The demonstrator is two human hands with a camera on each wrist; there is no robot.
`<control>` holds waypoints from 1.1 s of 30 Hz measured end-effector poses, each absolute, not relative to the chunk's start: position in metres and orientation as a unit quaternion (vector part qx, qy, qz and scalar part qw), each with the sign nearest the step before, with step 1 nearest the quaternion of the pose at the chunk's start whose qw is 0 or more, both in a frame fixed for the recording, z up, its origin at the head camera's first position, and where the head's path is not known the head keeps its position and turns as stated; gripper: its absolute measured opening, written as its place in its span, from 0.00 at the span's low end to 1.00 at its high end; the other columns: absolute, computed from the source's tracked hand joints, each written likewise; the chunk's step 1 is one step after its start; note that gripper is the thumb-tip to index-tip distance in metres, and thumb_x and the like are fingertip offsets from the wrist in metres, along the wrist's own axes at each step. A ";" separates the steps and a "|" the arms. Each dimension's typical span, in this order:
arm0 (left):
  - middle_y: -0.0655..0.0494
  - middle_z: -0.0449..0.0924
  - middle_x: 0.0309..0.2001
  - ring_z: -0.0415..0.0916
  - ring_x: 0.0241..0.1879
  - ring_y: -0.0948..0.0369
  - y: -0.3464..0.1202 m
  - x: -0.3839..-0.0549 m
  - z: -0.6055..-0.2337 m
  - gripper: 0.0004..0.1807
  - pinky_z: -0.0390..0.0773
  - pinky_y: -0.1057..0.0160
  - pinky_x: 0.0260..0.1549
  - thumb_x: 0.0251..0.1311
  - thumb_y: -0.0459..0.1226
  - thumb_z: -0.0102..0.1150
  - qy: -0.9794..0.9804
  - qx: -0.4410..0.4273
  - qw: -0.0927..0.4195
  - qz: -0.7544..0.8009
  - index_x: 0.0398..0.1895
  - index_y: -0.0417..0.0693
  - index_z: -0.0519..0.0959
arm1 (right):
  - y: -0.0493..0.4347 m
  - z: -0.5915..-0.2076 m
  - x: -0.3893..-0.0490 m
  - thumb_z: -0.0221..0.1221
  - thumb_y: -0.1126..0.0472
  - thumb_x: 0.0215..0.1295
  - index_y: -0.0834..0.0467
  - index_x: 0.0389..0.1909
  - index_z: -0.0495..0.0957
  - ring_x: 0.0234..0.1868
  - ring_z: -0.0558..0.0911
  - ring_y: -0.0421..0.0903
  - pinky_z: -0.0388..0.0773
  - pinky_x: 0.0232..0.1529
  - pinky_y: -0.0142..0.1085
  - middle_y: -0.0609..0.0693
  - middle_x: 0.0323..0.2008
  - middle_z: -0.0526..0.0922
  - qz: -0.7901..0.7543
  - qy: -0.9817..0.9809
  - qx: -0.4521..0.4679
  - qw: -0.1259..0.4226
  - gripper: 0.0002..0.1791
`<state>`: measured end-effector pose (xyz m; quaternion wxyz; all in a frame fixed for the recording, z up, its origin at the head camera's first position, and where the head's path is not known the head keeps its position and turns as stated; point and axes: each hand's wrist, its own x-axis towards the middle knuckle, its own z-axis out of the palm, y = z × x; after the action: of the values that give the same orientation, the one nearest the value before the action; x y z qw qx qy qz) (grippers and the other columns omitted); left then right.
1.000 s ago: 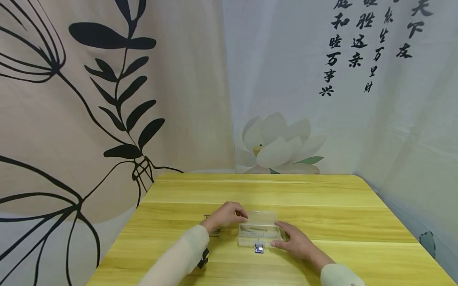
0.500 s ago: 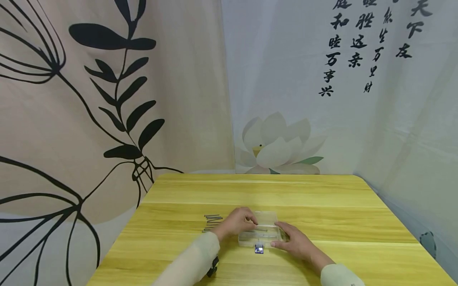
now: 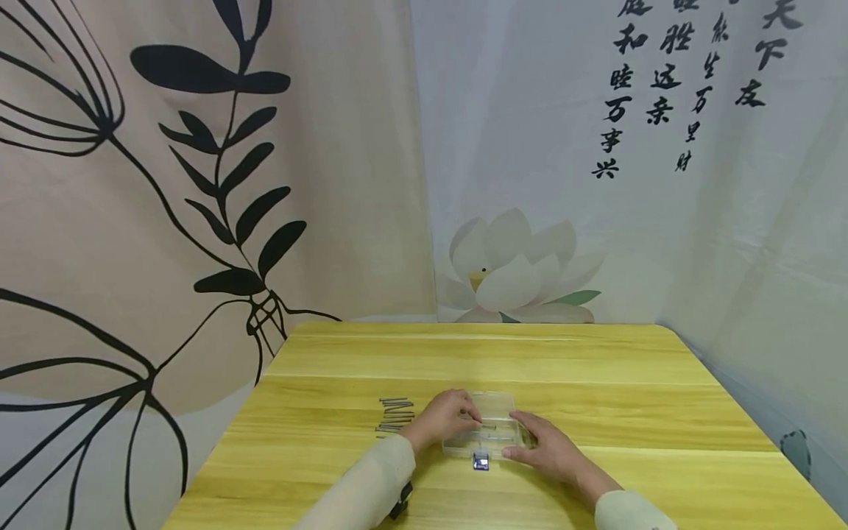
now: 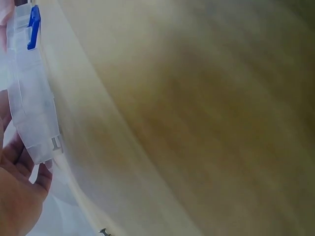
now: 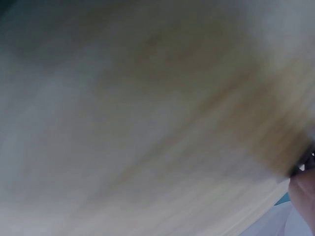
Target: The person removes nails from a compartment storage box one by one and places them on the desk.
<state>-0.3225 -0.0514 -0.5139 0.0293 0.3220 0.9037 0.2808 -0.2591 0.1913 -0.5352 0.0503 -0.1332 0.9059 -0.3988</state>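
A clear plastic box (image 3: pixel 457 446) stands on the table with its lid (image 3: pixel 495 405) folded back and a blue latch (image 3: pixel 481 461) hanging at its front. My right hand (image 3: pixel 550 447) grips the box's right side, thumb at the front corner and fingers farther back. Over the box's left part is my left hand (image 3: pixel 445 419), its fingertips bent together above the compartments; I cannot tell whether they pinch anything. Thin metal nails show inside the box beside those fingertips. In the left wrist view the box (image 4: pixel 33 93) appears edge-on, fingers behind it.
Several nails (image 3: pixel 397 412) lie in a loose row on the wooden table (image 3: pixel 570 361), left of the box. A black wrist device (image 3: pixel 401 502) sits under the left sleeve. Printed curtains hang behind the table. Bare tabletop fills most of the right wrist view.
My left hand has moved right and slightly down, from the box's left edge to over its compartments, uncovering more of the nail row. My right hand stays in place on the box.
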 end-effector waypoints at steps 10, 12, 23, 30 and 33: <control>0.70 0.77 0.36 0.71 0.38 0.70 -0.053 -0.324 -0.512 0.03 0.72 0.67 0.44 0.59 0.41 0.70 0.909 0.339 0.021 0.242 0.34 0.55 0.90 | 0.191 -0.535 -0.259 0.69 0.41 0.57 0.58 0.72 0.66 0.69 0.62 0.68 0.58 0.64 0.64 0.65 0.69 0.65 -0.393 0.909 -0.130 0.052 0.46; 0.70 0.77 0.37 0.71 0.39 0.70 -0.054 -0.326 -0.512 0.03 0.72 0.68 0.45 0.59 0.42 0.70 0.911 0.339 0.026 0.234 0.34 0.56 0.90 | 0.191 -0.535 -0.259 0.69 0.41 0.57 0.58 0.72 0.65 0.69 0.62 0.69 0.58 0.64 0.64 0.65 0.70 0.65 -0.393 0.909 -0.130 0.052 0.45; 0.70 0.73 0.37 0.67 0.39 0.71 -0.054 -0.329 -0.509 0.06 0.68 0.69 0.45 0.62 0.44 0.67 0.912 0.357 0.048 0.197 0.37 0.57 0.90 | 0.191 -0.535 -0.259 0.69 0.42 0.58 0.58 0.72 0.66 0.69 0.62 0.68 0.58 0.64 0.64 0.64 0.70 0.65 -0.393 0.908 -0.133 0.052 0.45; 0.69 0.74 0.39 0.67 0.41 0.70 -0.058 -0.327 -0.504 0.07 0.68 0.68 0.47 0.63 0.44 0.66 0.909 0.366 0.058 0.193 0.40 0.56 0.90 | 0.189 -0.532 -0.257 0.69 0.42 0.58 0.57 0.72 0.66 0.69 0.62 0.68 0.58 0.64 0.64 0.64 0.70 0.65 -0.393 0.910 -0.124 0.056 0.45; 0.69 0.74 0.40 0.67 0.42 0.69 -0.059 -0.327 -0.503 0.08 0.68 0.67 0.47 0.64 0.44 0.65 0.910 0.365 0.059 0.187 0.40 0.57 0.90 | 0.189 -0.531 -0.257 0.68 0.42 0.58 0.57 0.72 0.65 0.69 0.62 0.68 0.58 0.64 0.64 0.64 0.70 0.65 -0.390 0.910 -0.126 0.054 0.45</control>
<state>-0.3266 -0.0595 -0.5027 0.0590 0.3649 0.9101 0.1870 -0.2566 0.1894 -0.5310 0.0544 -0.1261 0.9104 -0.3903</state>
